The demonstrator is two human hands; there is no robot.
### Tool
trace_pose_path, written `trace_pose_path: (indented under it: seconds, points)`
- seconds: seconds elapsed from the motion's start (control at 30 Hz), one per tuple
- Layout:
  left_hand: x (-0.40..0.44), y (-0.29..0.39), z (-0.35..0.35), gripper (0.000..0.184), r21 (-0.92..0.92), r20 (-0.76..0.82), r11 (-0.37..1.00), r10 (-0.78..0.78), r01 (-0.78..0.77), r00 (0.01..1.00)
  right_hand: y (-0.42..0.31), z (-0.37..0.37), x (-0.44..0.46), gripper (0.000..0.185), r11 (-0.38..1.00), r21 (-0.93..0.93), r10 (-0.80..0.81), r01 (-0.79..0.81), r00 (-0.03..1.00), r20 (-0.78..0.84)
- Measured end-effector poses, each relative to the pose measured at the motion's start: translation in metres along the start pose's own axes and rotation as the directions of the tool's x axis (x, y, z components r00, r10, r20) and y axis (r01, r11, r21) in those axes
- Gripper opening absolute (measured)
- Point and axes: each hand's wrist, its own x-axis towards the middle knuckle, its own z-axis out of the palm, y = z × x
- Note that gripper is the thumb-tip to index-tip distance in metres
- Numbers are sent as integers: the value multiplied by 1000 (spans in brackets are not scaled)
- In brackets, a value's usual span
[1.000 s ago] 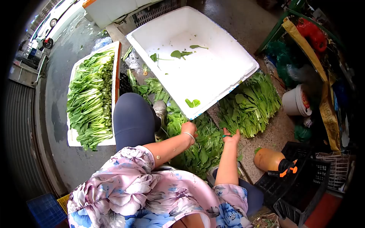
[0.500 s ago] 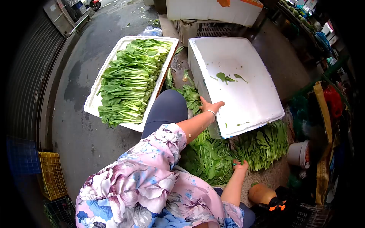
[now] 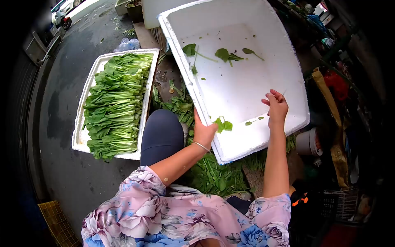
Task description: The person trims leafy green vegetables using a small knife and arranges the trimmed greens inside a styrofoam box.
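Note:
A white foam box [image 3: 242,94] is tipped up before me, with a few loose green leaves [image 3: 222,54] scattered inside. My left hand [image 3: 204,131] grips its near left side, thumb over the rim, beside a small leaf [image 3: 223,124]. Inside the box, over its right part, hovers my right hand [image 3: 277,108]; its fingers are loosely bent and apart, with nothing plainly held. Below the box lies a heap of leafy greens [image 3: 212,175], partly covered by it. To the left, a shallow white foam tray [image 3: 78,131] carries neat rows of leafy greens [image 3: 117,105].
A grey bucket [image 3: 306,142] stands right of the box. Yellow crates [image 3: 59,222] sit at the lower left. Another white box [image 3: 154,12] is behind the foam box, and a parked scooter [image 3: 61,18] is far off on the wet pavement.
The foam box has been lifted and tipped more toward me, and more leaves show inside. My right hand has left the greens below and moved up into the box. My left hand stays at its side.

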Motion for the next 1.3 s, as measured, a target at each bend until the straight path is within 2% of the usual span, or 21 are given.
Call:
trace_pose_path:
  seconds: [0.1, 0.17, 0.2, 0.23, 0.3, 0.37, 0.47, 0.53, 0.63, 0.7, 0.83, 0.9, 0.93, 0.97, 1.0, 1.03, 1.07, 1.1, 1.17, 1.23, 1.3]
  points:
    - [-36, 22, -3, 62, -36, 13, 999, 30, -30, 999, 2, 31, 54, 39, 908, -373, -176, 190, 982, 72]
    - [-57, 44, -6, 59, -20, 77, 1000, -16, 18, 997, -9, 55, 68, 47, 646, -641, -462, 415, 881, 105]
    - [-64, 43, -13, 60, -10, 109, 1000, -25, 27, 994, -27, 61, 67, 50, 717, -596, -331, 362, 929, 166]
    - [-69, 40, -22, 63, 69, 122, 998, -5, -3, 993, -29, 69, 64, 49, 576, -674, -521, 462, 843, 132]
    - [-81, 49, -24, 63, 100, 171, 992, 55, -73, 984, -46, 73, 58, 41, 626, -703, -455, 336, 890, 20]
    - [-84, 49, -32, 65, 217, 174, 971, 63, -101, 983, -42, 68, 61, 31, 547, -764, -444, 342, 892, 82]
    - [-84, 46, -37, 67, 167, 152, 985, 3, -29, 988, -24, 56, 63, 23, 503, -780, -463, 372, 878, 120]
    - [-80, 46, -35, 69, 106, 157, 994, -6, -11, 988, -30, 43, 48, 20, 549, -756, -363, 358, 916, 170]
    - [-77, 46, -37, 74, 62, 143, 996, -71, 62, 987, -55, -2, 14, 16, 552, -630, -602, 546, 784, 152]
    - [-68, 47, -35, 76, 71, 136, 993, -107, 98, 985, -85, -48, -21, 15, 529, -671, -648, 519, 758, 76]
    - [-56, 32, -36, 80, 40, 129, 986, -166, 162, 978, -72, -167, -72, 19, 581, -738, -728, 343, 624, -283]
    - [-52, 26, -34, 82, 48, 104, 987, -159, 154, 982, -23, -232, -84, 22, 785, -619, -460, 42, 707, -536]
    - [-53, 24, -30, 68, 53, 60, 993, -113, 110, 992, 9, -260, -90, 30, 748, -644, -304, -158, 781, -545]
    - [-53, 25, -27, 68, 58, 63, 992, -115, 112, 991, 56, -273, -101, 45, 516, -819, -481, -251, 706, -520]
    - [-54, 26, -23, 74, 48, 81, 990, -134, 130, 988, 110, -297, -106, 59, 475, -823, -406, -313, 752, -520]
    - [-56, 27, -20, 81, 40, 97, 988, -154, 151, 983, 73, -260, -136, 62, 822, -466, 80, -326, 877, -473]
    - [-60, 25, -17, 81, 46, 98, 987, -156, 153, 983, 89, -241, -154, 63, 861, -119, 399, -494, 802, -444]
    - [-64, 23, -12, 74, 29, 94, 996, -81, 79, 992, 74, -191, -182, 66, 872, 116, 472, -475, 753, -459]
    - [-71, 23, -3, 67, 15, 87, 1000, -2, 0, 996, 90, -141, -215, 75, 822, 384, 529, -420, 813, -243]
    - [-79, 33, 10, 65, -20, 107, 1000, 12, -10, 994, 105, -109, -226, 68, 835, 469, 420, -288, 884, -205]
    - [-86, 59, 22, 61, 15, 110, 1000, 18, -20, 994, 131, -87, -213, 66, 689, 715, 304, -117, 943, -138]
